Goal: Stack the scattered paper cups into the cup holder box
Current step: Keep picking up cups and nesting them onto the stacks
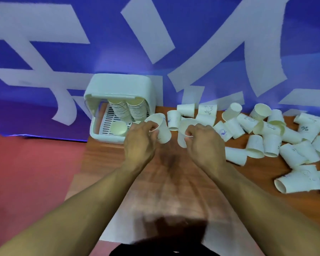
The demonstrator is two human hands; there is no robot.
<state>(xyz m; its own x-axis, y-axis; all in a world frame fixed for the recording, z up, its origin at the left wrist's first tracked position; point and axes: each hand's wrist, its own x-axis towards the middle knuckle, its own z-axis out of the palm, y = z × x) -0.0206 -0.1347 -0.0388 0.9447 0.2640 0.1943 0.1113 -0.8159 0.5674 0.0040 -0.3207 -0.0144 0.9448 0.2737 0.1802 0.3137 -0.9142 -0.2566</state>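
Observation:
A white cup holder box [150, 89] stands open at the table's back left. Inside it lean two tall stacks of paper cups [127, 109], and a single cup [118, 128] sits on the slatted tray. My left hand [139, 139] pinches the rim of a white paper cup [163, 133] just right of the box. My right hand [201, 139] pinches the rim of another paper cup [182, 126] beside it. Both held cups are tilted with their mouths toward me.
Several loose paper cups [272, 143] lie scattered over the right side of the wooden table [107, 159], some upright, most on their sides. A blue and white banner [63, 52] hangs behind. Red floor [26, 163] lies left of the table's edge.

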